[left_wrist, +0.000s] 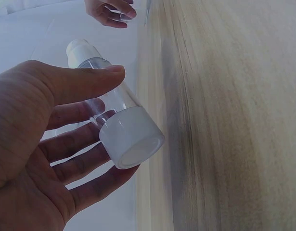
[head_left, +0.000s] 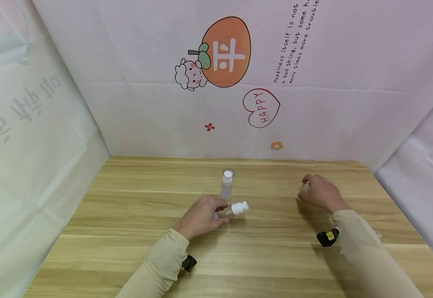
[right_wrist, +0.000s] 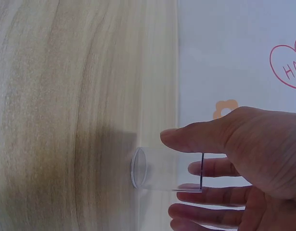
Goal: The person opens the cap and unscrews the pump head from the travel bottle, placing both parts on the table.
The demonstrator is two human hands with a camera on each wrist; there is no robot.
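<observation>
My left hand [head_left: 202, 216] grips a small clear pump bottle [head_left: 238, 208] with a white collar and pump head. The bottle lies tilted over the table, its pump pointing right. In the left wrist view the thumb crosses its clear body, and the white base [left_wrist: 132, 138] faces the camera. Far to the right, my right hand [head_left: 322, 193] pinches a clear cylindrical cap [right_wrist: 162, 168] between thumb and fingers, its closed-looking round end right at the tabletop. A second bottle [head_left: 226, 191], with a white pump under a clear cap, stands upright just behind the left hand.
The wood-grain table [head_left: 134, 248] ends at a pale printed sheet [head_left: 145, 120] hanging behind it. More sheeting hangs along the left and right sides. A black wrist camera [head_left: 189, 263] sits on the left sleeve, another camera [head_left: 328, 237] on the right one.
</observation>
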